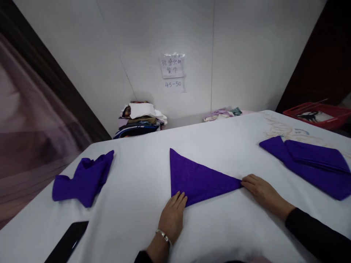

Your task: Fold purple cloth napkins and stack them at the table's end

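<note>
A purple cloth napkin (200, 179), folded into a triangle, lies flat on the white-covered table (131, 212). My left hand (172, 215), with a silver bracelet at the wrist, rests flat on the napkin's near left corner, fingers stretched out. At the right tip, the fingertips of my right hand (257, 188) are closed on the napkin's point. To the left lies a crumpled purple cloth (85, 177). Several layers of folded purple cloth (315, 164) lie on the right side.
A black phone-like object (67, 243) lies near the left front. Piled folded clothes (141, 120) stand behind the table, with more cloths (219, 114) along the wall. A red basket (320, 118) sits at the far right. Paper signs (173, 67) hang on the wall.
</note>
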A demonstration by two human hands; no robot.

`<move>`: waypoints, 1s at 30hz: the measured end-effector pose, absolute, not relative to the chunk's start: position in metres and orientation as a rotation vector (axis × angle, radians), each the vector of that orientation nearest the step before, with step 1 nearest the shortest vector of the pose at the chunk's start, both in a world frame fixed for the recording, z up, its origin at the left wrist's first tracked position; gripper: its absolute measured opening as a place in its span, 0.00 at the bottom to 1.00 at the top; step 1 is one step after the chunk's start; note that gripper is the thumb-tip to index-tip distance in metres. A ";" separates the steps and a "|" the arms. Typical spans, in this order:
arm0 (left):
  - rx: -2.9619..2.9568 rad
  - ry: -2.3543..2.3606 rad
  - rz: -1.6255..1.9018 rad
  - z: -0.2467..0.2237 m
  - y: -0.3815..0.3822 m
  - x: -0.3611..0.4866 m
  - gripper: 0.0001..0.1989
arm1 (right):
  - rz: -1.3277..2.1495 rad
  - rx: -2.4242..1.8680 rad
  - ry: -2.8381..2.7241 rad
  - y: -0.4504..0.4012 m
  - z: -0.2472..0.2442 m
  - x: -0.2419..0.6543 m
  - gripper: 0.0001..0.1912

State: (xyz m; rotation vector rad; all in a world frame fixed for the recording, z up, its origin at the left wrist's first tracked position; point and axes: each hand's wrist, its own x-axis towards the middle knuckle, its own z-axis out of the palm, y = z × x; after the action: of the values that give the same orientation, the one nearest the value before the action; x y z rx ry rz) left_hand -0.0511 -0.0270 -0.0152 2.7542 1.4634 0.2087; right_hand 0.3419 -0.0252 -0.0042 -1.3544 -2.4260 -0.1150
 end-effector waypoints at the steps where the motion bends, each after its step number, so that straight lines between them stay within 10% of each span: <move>1: 2.761 1.472 0.198 -0.014 -0.028 -0.054 0.32 | -0.114 -1.355 -2.426 -0.026 -0.007 0.344 0.17; 30: 2.435 1.784 0.624 0.011 -0.048 -0.061 0.04 | -0.150 -1.438 -2.282 -0.035 -0.018 0.352 0.18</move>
State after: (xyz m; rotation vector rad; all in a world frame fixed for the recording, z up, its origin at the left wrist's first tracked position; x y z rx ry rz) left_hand -0.0615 -0.0482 0.0110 2.4351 1.7840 0.6238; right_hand 0.3516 -0.0351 -0.0183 -1.4381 -2.2821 -0.1499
